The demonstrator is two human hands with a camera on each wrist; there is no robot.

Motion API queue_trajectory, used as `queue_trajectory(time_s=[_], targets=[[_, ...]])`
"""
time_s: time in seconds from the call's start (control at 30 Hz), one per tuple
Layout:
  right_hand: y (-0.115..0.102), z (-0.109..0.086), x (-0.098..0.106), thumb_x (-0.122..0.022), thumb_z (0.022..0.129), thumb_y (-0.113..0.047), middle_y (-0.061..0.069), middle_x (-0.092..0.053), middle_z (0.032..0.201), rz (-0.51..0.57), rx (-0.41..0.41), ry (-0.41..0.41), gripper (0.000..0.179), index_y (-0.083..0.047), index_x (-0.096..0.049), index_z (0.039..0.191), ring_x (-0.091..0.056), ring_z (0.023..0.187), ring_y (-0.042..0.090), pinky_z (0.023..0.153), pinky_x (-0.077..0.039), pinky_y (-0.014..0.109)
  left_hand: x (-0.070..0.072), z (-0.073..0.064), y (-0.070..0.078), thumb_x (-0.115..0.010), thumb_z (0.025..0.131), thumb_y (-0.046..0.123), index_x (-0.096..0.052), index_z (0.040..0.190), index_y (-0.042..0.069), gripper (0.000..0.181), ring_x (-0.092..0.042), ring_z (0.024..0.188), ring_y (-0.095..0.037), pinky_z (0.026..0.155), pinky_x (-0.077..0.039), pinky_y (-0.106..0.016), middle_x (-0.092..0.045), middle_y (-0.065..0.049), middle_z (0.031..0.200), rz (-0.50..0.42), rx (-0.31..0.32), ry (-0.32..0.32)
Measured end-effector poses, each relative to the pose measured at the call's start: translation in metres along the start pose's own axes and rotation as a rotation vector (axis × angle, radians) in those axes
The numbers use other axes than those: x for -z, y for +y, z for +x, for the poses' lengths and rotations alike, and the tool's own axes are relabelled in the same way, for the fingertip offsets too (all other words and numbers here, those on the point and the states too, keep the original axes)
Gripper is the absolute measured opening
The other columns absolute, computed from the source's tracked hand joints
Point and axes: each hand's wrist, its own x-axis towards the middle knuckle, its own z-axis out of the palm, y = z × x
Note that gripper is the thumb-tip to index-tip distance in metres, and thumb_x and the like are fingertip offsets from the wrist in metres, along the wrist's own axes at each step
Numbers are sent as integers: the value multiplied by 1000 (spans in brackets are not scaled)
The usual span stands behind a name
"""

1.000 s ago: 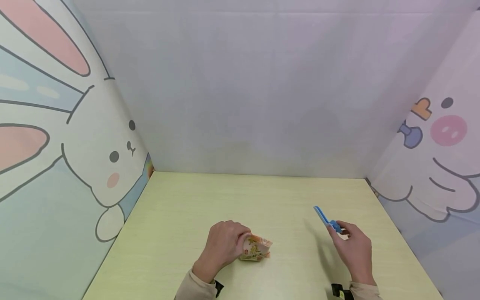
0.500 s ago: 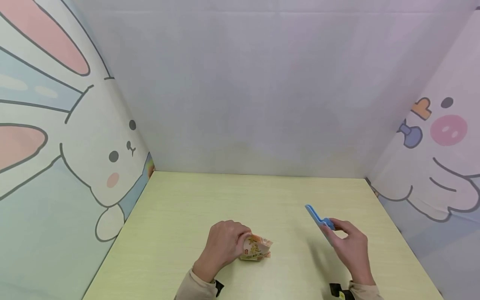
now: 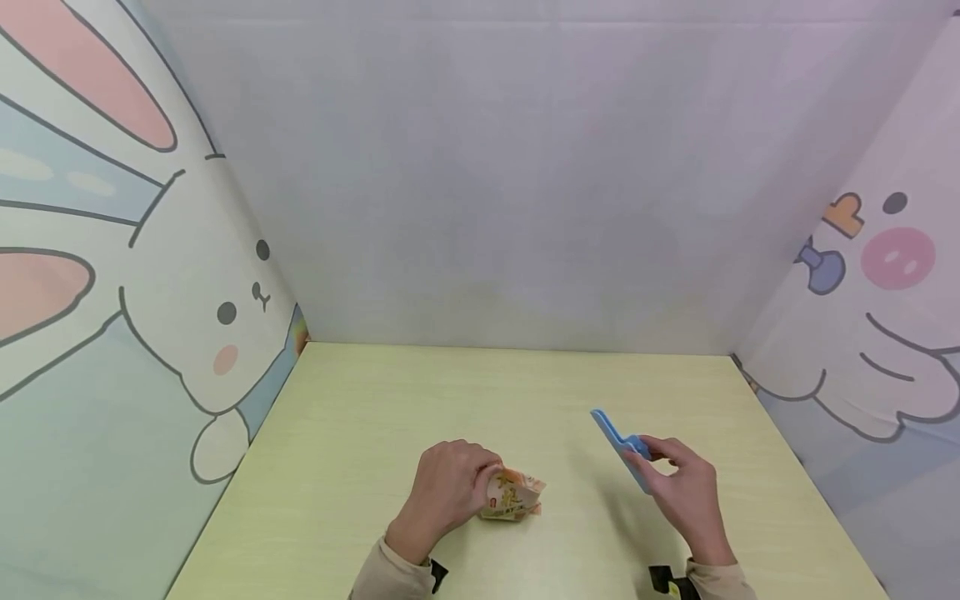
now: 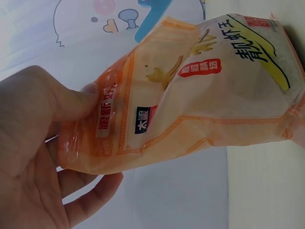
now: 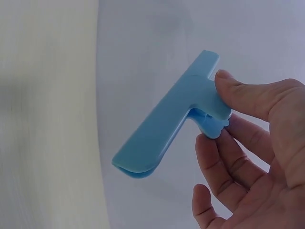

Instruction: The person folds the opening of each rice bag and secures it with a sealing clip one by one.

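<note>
My left hand (image 3: 452, 487) pinches the top end of an orange and clear food bag (image 3: 512, 495), whose lower part rests on the table. In the left wrist view the printed bag (image 4: 190, 90) is held between thumb and fingers. To the right, my right hand (image 3: 686, 492) holds a blue bag clip (image 3: 621, 442) above the table, apart from the bag. The right wrist view shows thumb and fingers pinching the handles of the bag clip (image 5: 162, 119); its long jaws look closed together.
The pale yellow table (image 3: 375, 400) reaches back to a plain grey-white cloth wall (image 3: 480, 183). Cartoon-printed side walls stand at the left, with a rabbit (image 3: 202, 317), and at the right, with a pink-cheeked figure (image 3: 862, 333).
My right hand has moved left with the bag clip, nearer to the bag. The left hand and the bag have stayed in place.
</note>
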Motion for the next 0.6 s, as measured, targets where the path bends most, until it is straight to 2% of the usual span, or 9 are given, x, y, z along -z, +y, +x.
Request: queue_trajectory(time_s=[0.13,0.33,0.6], targets=[[0,0,-1,-91,86,-21,-2,-78,90,-1,25,0,27,-9,-84,108,-69,83,13,70,-51,23,0,0,0,-79,94,20,-84,86,24,11,-70,67,-7,61,-54,-24,-80,12,81,2,-1,-1],[-3,-1,-2,-91,86,-20,-5,-77,90,25,39,2,24,-11,-84,107,-65,85,4,76,-49,21,0,1,0,-78,95,19,-84,86,24,11,-71,68,-7,61,-55,-25,-80,11,81,4,-1,-8],[-3,-4,-8,-93,83,-14,-6,-77,90,96,96,-4,25,-12,-84,107,-67,84,5,80,-45,10,-1,1,0,-78,96,19,-83,87,23,11,-70,68,-8,61,-54,-24,-79,11,81,-4,17,-9]])
